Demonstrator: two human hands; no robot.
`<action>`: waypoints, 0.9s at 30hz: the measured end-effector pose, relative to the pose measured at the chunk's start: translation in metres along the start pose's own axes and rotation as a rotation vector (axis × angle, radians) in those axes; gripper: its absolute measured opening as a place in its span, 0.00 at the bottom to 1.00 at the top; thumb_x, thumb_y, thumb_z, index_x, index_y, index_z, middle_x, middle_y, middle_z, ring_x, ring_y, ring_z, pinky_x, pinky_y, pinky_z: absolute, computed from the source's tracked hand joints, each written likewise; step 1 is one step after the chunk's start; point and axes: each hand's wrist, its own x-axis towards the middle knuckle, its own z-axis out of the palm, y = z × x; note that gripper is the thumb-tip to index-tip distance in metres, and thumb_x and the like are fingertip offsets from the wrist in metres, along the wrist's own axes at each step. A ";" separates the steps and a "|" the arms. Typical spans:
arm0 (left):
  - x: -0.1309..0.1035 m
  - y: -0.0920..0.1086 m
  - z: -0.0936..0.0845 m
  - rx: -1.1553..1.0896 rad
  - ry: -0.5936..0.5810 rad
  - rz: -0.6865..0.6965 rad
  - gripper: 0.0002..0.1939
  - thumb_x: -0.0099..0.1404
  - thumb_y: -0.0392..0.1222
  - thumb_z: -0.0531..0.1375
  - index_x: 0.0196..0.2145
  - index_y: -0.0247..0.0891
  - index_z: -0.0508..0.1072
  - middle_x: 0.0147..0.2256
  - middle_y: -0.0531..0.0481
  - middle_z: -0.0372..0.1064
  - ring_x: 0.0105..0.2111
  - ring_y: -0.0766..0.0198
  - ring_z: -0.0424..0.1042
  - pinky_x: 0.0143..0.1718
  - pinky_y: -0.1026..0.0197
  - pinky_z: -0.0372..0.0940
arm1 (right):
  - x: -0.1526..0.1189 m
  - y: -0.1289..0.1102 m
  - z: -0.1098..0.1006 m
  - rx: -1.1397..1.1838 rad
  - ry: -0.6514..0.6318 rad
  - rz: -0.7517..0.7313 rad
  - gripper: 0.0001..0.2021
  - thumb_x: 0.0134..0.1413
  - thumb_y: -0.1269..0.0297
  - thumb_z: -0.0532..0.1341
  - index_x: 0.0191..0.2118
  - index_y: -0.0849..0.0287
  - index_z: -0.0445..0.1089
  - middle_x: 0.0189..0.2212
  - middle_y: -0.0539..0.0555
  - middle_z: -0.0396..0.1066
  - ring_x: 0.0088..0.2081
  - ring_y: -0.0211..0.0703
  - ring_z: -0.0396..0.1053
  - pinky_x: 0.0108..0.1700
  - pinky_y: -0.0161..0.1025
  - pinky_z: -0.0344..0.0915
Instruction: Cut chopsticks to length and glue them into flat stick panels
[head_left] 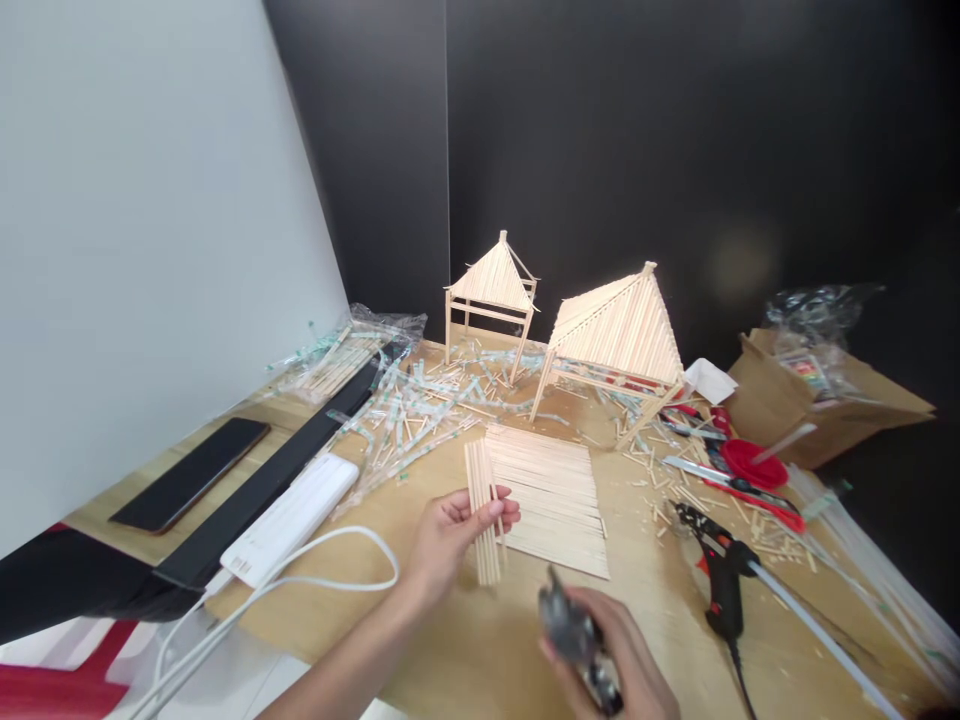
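Between the thumb and fingers of my left hand (461, 525) is a small bundle of thin wooden sticks (480, 480), held upright over the table. Behind and to the right of it lies a flat panel of sticks (551, 490) laid side by side, partly covered by my fingers. My right hand (619, 650), at the bottom of the view, is closed around dark metal pliers (568, 622), blurred by motion. Their tip points up toward the panel's near edge, and the jaws appear to touch nothing.
Two stick-built huts, a smaller one (491, 280) and a larger one (619, 330), stand at the back. Stick offcuts and plastic wrappers (420, 400) litter the table. A glue gun (712, 565), utility knife (731, 485) and paper bag (832, 400) sit right; a power strip (289, 515) and phone (191, 475) left.
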 end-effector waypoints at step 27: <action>-0.010 -0.016 -0.003 0.272 -0.139 0.086 0.13 0.58 0.47 0.64 0.34 0.34 0.79 0.30 0.45 0.78 0.34 0.58 0.76 0.39 0.61 0.66 | 0.133 0.047 0.029 -0.764 -0.023 0.473 0.27 0.63 0.56 0.49 0.62 0.66 0.57 0.54 0.75 0.56 0.57 0.74 0.49 0.46 0.75 0.50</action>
